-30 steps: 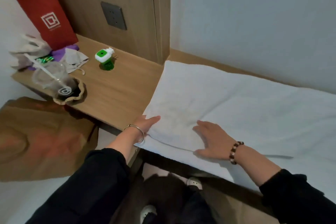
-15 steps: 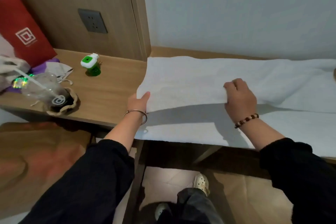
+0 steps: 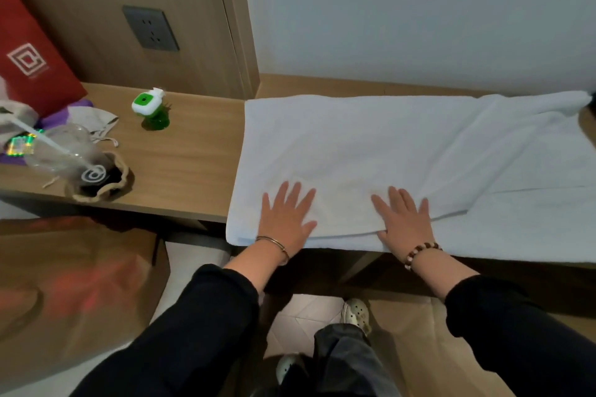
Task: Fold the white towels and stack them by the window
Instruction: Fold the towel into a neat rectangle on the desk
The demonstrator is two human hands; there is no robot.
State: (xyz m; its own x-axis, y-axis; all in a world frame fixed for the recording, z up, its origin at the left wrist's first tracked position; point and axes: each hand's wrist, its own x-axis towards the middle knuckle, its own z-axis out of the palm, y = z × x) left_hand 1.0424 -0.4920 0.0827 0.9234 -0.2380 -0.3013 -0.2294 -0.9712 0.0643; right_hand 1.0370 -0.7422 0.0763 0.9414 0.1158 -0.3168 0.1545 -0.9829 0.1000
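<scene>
White towel (image 3: 354, 145) is pressed flat on the table (image 3: 187, 167) by left hand (image 3: 285, 219) and right hand (image 3: 403, 219), fingers (image 3: 292, 195) spread straight. Its folded edge is held under both palms. Open wood is seen left of the fingers, green bottle (image 3: 151, 109) well apart.

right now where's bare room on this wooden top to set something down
Bare wooden top lies between the green bottle and the left edge of the white towel. The far left is crowded: red paper bag, plastic cup, drawstring pouch.

White towel (image 3: 371, 151) – red bag (image 3: 29, 55)
</scene>
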